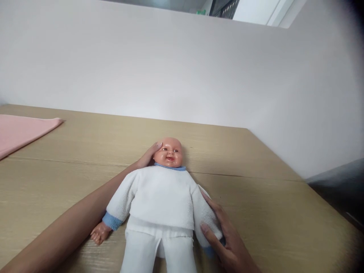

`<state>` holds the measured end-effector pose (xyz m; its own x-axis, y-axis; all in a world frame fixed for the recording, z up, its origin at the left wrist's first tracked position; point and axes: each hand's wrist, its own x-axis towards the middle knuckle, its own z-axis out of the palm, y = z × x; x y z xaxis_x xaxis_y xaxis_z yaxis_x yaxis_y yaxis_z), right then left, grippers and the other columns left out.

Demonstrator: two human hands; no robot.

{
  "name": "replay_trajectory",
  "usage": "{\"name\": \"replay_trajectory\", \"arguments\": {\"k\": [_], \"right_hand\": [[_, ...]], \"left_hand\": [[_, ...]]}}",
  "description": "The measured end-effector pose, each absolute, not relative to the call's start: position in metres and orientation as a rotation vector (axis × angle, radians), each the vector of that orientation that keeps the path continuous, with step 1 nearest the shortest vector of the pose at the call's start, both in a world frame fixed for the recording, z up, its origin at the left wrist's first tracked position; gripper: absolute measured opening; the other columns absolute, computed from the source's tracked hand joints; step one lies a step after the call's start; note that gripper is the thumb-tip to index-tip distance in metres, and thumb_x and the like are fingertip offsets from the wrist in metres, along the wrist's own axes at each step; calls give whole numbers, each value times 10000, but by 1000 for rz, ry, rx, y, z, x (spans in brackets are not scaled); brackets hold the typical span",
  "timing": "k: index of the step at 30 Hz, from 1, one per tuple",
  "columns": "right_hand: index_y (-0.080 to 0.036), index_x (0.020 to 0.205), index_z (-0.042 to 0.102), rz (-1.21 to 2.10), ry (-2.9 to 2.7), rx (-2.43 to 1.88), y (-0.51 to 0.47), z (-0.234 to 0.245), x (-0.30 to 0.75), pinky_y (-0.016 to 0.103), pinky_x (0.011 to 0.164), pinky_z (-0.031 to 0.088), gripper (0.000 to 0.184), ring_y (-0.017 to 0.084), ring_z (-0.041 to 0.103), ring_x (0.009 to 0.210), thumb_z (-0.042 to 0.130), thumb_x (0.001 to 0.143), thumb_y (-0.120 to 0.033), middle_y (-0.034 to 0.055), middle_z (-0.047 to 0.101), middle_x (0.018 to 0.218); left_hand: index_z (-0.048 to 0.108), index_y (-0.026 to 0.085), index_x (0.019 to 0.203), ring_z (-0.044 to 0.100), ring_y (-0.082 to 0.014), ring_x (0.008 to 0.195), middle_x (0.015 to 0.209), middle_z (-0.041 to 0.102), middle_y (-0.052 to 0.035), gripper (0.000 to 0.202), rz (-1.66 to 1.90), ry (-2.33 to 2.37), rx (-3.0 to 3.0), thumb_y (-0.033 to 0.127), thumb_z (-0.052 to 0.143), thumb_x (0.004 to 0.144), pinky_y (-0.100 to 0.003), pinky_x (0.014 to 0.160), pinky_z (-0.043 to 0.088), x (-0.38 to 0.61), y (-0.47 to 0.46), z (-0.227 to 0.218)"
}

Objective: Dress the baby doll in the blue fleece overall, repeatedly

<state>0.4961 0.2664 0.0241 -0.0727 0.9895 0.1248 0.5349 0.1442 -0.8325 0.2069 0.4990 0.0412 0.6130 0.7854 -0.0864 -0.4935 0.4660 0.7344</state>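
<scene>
The left hand (149,155) holds the head (171,154) of the doll (163,195); the right hand (229,234) grips its sleeve (202,208). The doll lies lengthwise, head away.

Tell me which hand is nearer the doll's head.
Left. The left hand touches the side of the doll's head; the right hand is apart from it, lower down, touching the doll's white sleeve.

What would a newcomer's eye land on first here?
Most likely the doll in white, lying face up on the table, low in the middle. The left hand touches its head, and the right hand holds one sleeve. Then perhaps the pink cloth at the left edge.
</scene>
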Motion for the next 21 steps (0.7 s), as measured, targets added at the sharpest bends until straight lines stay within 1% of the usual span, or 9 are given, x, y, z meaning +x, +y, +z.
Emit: {"name": "replay_trajectory", "arguments": {"k": [5, 11, 14, 18, 21], "right_hand": [[-365, 1723, 527, 800, -1707, -1453, 267, 25, 497, 676, 1335, 468, 690, 423, 527, 1646, 693, 1084, -566, 119, 560, 1777], [-373, 1728, 518, 833, -1699, -1472, 267, 28, 496, 682, 1345, 450, 685, 410, 514, 1658, 675, 1093, -576, 110, 545, 1790], [-374, 1733, 516, 843, -1697, -1468, 266, 26, 497, 663, 1353, 445, 701, 408, 494, 1671, 682, 1086, -588, 109, 532, 1800], [-391, 1732, 515, 839, -1685, -1466, 266, 27, 497, 682, 1358, 423, 707, 415, 490, 1673, 690, 1076, -592, 100, 528, 1803], [-377, 1723, 529, 848, -1683, -1472, 267, 29, 496, 679, 1355, 428, 692, 412, 494, 1670, 684, 1082, -585, 109, 534, 1798]], "left_hand": [[779, 86, 1435, 745, -420, 1412, 1428, 814, -222, 660, 795, 479, 710, 622, 713, 1056, -546, 1326, 502, 206, 500, 40], [796, 104, 1409, 737, -397, 1427, 1409, 830, -191, 589, 867, 521, 736, 557, 768, 1032, -506, 1334, 493, 208, 503, 41], [804, 98, 1393, 738, -400, 1424, 1377, 843, -192, 589, 870, 512, 755, 562, 769, 1032, -501, 1324, 504, 208, 503, 42], [810, 100, 1385, 748, -402, 1408, 1348, 854, -192, 588, 867, 497, 768, 567, 775, 1029, -502, 1314, 512, 208, 503, 42], [817, 105, 1373, 753, -402, 1400, 1353, 852, -191, 591, 856, 508, 758, 581, 774, 1025, -506, 1316, 510, 208, 504, 41]]}}
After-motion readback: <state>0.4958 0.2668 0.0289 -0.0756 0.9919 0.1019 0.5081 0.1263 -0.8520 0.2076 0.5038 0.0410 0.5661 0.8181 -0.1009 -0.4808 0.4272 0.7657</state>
